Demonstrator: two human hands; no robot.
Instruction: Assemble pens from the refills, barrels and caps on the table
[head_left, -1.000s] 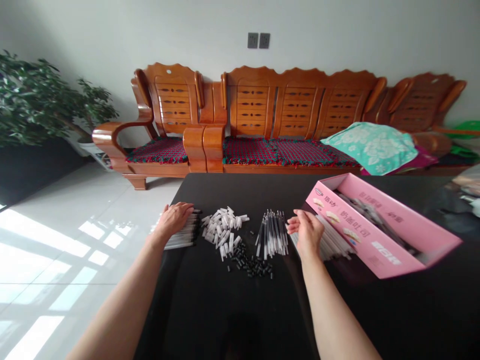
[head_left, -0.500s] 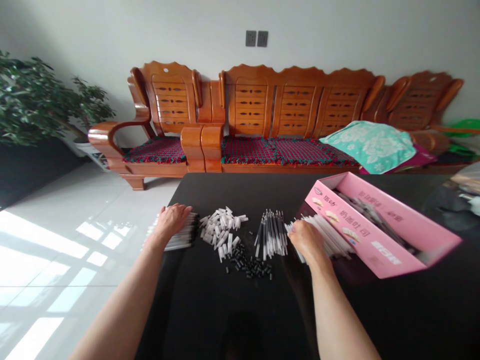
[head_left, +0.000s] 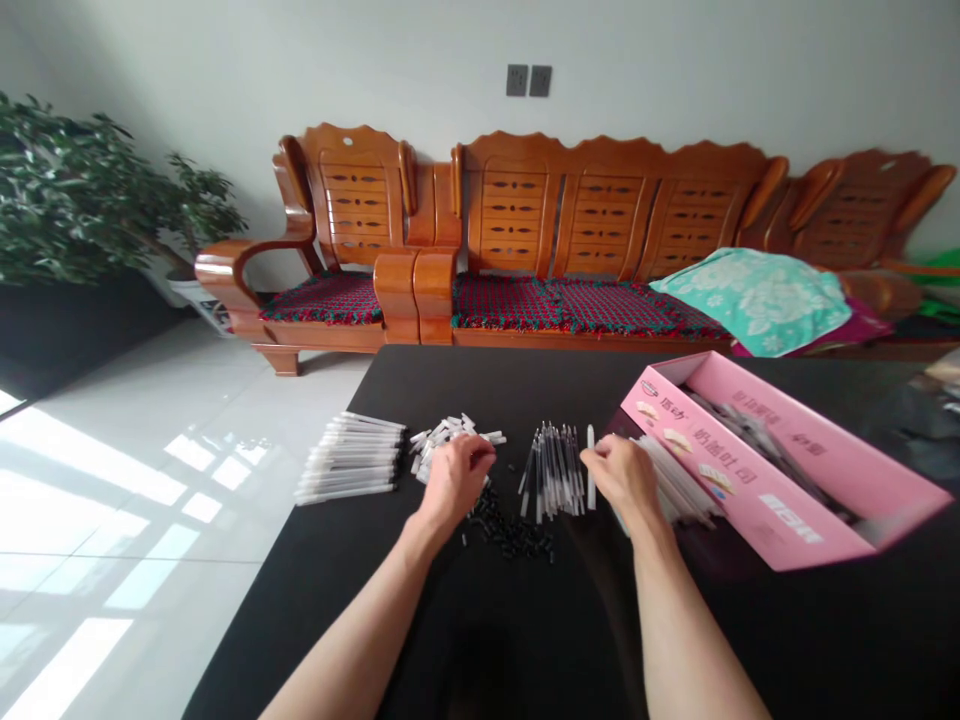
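Note:
My left hand is over the pile of short white pieces, its fingers curled together; whatever they may hold is too small to name. Just below lie many small black caps. Pen refills form a bundle in the middle. One white tube lies apart, beside the fingertips of my right hand. That hand is over the left side of the white tubes, fingers bent inward, with their grip hidden. At the left, finished-looking white pens with dark ends lie in a row.
A pink box with grey items inside stands at the right of the black table. Behind are wooden seats with a turquoise pillow. A plant stands far left.
My left hand has left the row of pens and moved right to the white pieces. My right hand stays by the tubes, and one tube now shows apart. The view has shifted slightly.

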